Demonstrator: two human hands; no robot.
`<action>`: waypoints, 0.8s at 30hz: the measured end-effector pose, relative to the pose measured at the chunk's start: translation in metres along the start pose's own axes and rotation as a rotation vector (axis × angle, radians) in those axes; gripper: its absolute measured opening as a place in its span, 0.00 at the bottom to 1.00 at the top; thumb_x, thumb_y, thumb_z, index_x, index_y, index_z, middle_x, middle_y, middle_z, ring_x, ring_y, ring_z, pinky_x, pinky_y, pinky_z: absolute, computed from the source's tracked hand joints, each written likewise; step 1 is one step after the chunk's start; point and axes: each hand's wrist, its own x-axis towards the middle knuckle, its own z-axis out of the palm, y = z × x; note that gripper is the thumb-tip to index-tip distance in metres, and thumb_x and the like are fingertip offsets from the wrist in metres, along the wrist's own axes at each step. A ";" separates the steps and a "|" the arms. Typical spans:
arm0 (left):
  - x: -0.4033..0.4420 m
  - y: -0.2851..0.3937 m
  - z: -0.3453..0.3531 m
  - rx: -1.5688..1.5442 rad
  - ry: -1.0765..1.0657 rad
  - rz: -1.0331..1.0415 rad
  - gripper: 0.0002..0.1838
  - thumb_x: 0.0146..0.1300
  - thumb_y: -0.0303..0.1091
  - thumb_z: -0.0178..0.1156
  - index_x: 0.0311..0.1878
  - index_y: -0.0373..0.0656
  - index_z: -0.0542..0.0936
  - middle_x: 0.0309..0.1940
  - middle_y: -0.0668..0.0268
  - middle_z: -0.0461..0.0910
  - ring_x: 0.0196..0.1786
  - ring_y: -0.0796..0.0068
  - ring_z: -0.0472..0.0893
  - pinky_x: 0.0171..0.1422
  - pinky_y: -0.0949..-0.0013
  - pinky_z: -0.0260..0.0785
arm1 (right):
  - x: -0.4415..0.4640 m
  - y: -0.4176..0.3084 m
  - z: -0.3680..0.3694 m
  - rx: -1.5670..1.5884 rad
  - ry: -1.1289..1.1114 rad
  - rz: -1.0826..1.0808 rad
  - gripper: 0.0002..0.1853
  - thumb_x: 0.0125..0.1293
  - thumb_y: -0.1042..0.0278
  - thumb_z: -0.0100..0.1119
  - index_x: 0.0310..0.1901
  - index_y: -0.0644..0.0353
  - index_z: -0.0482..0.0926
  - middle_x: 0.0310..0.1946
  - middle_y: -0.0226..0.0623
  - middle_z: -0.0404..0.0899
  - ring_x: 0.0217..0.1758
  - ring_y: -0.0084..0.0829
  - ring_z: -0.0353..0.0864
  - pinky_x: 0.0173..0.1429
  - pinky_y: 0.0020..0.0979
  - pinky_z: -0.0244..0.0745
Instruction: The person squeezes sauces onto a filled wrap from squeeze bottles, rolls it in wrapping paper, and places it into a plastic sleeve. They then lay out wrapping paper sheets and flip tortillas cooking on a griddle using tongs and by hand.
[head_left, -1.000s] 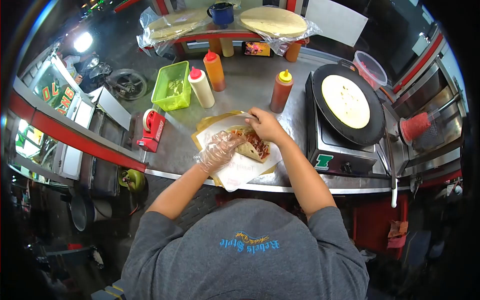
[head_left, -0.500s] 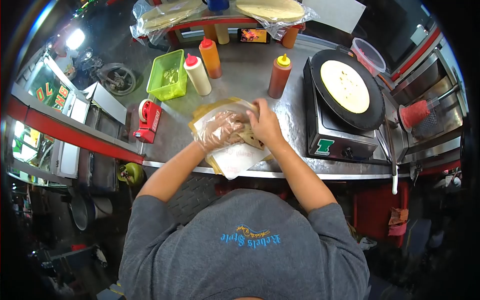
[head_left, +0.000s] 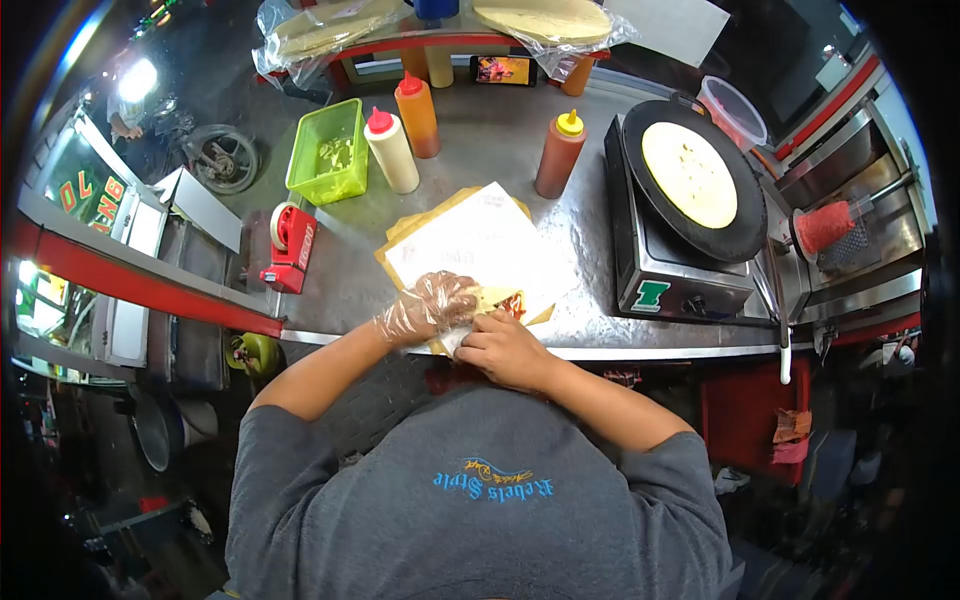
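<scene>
Steel worktop (head_left: 480, 145): filled wrap (head_left: 497, 297) nr front edge, over paper (head_left: 468, 240). Gloved L hand (head_left: 437, 300) curled tight on it; R hand (head_left: 500, 345) bent alongside, grip unclear. Prob. light, soft, tearable; cup mid-roll.

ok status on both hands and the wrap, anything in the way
Gloved left hand on wrap, right hand at its near side, grip unclear. Wrap folded over, red filling showing at right end. Nothing visible in the way; bottles clear of the paper.

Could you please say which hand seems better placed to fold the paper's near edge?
Probably the right hand: it's by the near edge of the paper, while the gloved left hand is on the wrap.
</scene>
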 end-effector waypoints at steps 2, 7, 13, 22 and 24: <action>0.004 -0.004 -0.004 0.025 -0.011 0.038 0.17 0.68 0.39 0.70 0.57 0.47 0.81 0.65 0.56 0.82 0.67 0.51 0.80 0.70 0.47 0.70 | 0.004 -0.002 -0.002 0.012 0.041 0.090 0.11 0.64 0.67 0.63 0.48 0.50 0.85 0.41 0.33 0.85 0.53 0.39 0.79 0.60 0.44 0.70; -0.003 0.006 -0.007 0.058 0.041 -0.012 0.21 0.60 0.42 0.74 0.56 0.49 0.86 0.57 0.61 0.84 0.61 0.55 0.82 0.68 0.49 0.72 | 0.013 -0.014 0.001 0.180 0.221 0.415 0.16 0.64 0.73 0.65 0.54 0.54 0.83 0.39 0.39 0.84 0.52 0.45 0.79 0.60 0.46 0.70; 0.000 0.017 -0.032 -0.062 0.012 -0.067 0.16 0.70 0.44 0.69 0.57 0.50 0.88 0.53 0.62 0.87 0.57 0.56 0.84 0.64 0.52 0.76 | 0.017 0.002 -0.002 0.220 0.340 0.520 0.20 0.62 0.73 0.71 0.56 0.54 0.81 0.38 0.35 0.88 0.51 0.43 0.81 0.57 0.45 0.69; 0.053 -0.024 0.009 0.027 -0.159 -0.605 0.21 0.78 0.51 0.56 0.42 0.45 0.89 0.39 0.49 0.88 0.45 0.43 0.86 0.53 0.44 0.76 | 0.049 0.044 -0.035 -0.286 0.033 0.385 0.15 0.63 0.70 0.67 0.52 0.59 0.83 0.37 0.38 0.88 0.49 0.44 0.83 0.56 0.45 0.74; 0.063 -0.025 0.003 -0.019 -0.179 -0.650 0.21 0.78 0.52 0.55 0.42 0.45 0.88 0.39 0.50 0.88 0.46 0.42 0.86 0.53 0.44 0.77 | 0.040 0.034 -0.023 -0.434 0.089 0.232 0.14 0.60 0.68 0.66 0.47 0.63 0.85 0.36 0.42 0.87 0.47 0.45 0.84 0.50 0.43 0.78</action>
